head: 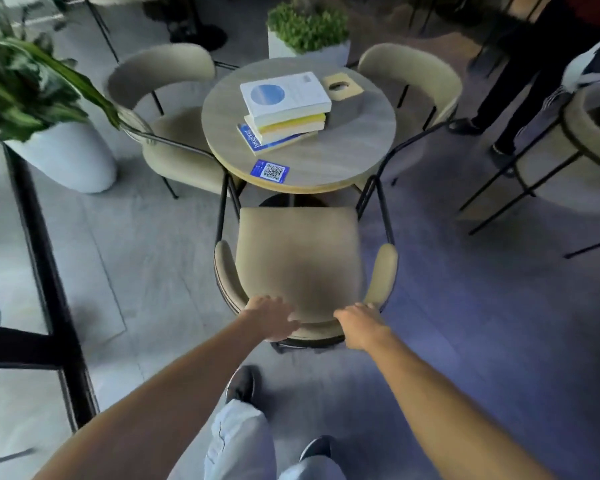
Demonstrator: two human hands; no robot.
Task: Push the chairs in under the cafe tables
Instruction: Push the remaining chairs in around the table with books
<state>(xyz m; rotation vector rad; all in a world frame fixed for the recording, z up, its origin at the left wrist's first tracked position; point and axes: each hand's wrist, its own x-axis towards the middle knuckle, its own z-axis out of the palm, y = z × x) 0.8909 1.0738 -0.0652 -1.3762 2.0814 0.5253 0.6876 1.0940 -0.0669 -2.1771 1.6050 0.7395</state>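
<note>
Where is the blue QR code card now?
In the head view, the blue QR code card lies at the near edge of the round table, just in front of the book stack.

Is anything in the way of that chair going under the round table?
Nothing visible blocks it. Both hands, left hand and right hand, rest on the chair back, and its seat front already meets the round table edge. The table's dark base sits underneath, ahead of it.

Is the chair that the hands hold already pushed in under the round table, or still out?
Still out. The near chair has its whole seat visible before the round table; only its front edge reaches the rim.
</note>
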